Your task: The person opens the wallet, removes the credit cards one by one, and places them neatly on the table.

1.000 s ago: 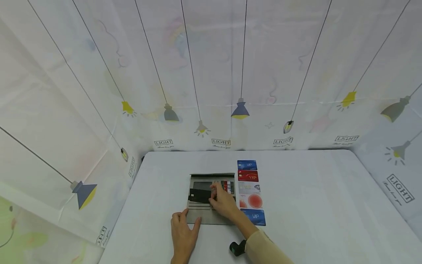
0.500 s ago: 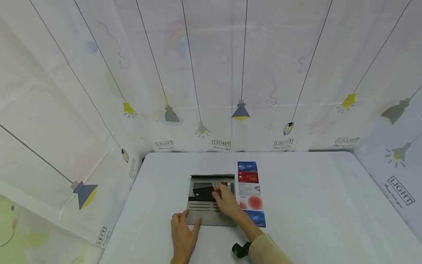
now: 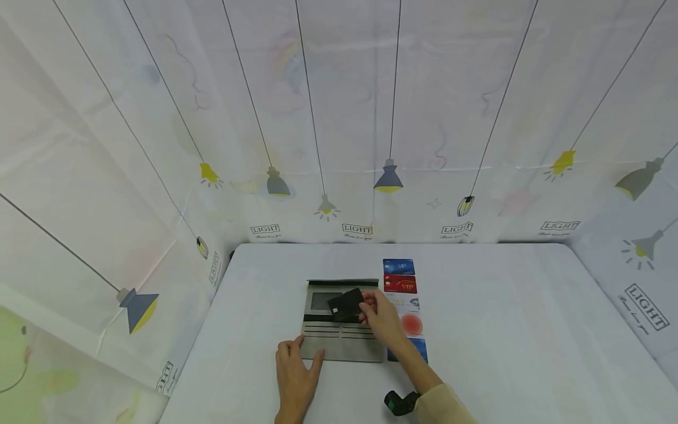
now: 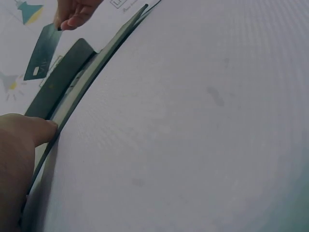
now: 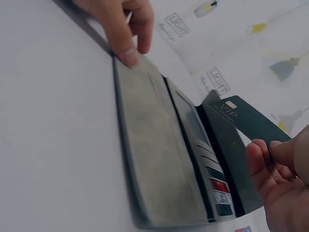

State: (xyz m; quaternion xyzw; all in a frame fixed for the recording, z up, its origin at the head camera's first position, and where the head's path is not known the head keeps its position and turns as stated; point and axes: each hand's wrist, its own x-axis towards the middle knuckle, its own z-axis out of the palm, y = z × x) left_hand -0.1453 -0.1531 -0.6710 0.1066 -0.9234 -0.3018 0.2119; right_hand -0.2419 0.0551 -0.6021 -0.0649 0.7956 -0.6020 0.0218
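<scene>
Dark card (image 3: 346,304) judged thin, stiff, light, slick: pinched at its right edge by right hand (image 3: 382,318) fingers (image 5: 263,162), lifted over wallet (image 3: 339,341); left hand (image 3: 294,377) fingers flat, pinning wallet corner.

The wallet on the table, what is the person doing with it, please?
The grey wallet lies open on the white table. The left hand presses down its near corner. The right hand pinches a dark card and holds it lifted above the wallet. Other cards lie in a column just right of the wallet.
</scene>
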